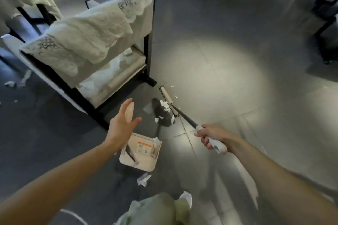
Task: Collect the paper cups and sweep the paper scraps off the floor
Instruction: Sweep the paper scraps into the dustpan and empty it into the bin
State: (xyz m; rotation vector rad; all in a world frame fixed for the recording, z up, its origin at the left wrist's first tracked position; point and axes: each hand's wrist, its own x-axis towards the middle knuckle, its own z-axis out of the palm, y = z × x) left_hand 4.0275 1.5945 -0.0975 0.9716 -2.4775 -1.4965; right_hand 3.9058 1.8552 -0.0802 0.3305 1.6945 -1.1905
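Observation:
My right hand [212,136] grips the white handle of a small broom [169,100] whose brush head lies on the grey floor beside a chair leg. White paper scraps [165,105] sit against the bristles. A beige dustpan [141,151] stands on the floor below my left hand [122,124], with a scrap at its rim. That hand hovers above it with fingers spread and holds nothing. A crumpled scrap [144,179] lies just in front of the dustpan. More scraps [18,82] lie at the far left. No paper cup is in view.
A black-framed armchair [87,51] draped with a lace cloth stands at the left, its leg [149,71] close to the broom head. Small paper flecks [172,86] dot the lit floor. Other furniture legs [323,29] stand at the right edge. My knee [157,210] shows at the bottom.

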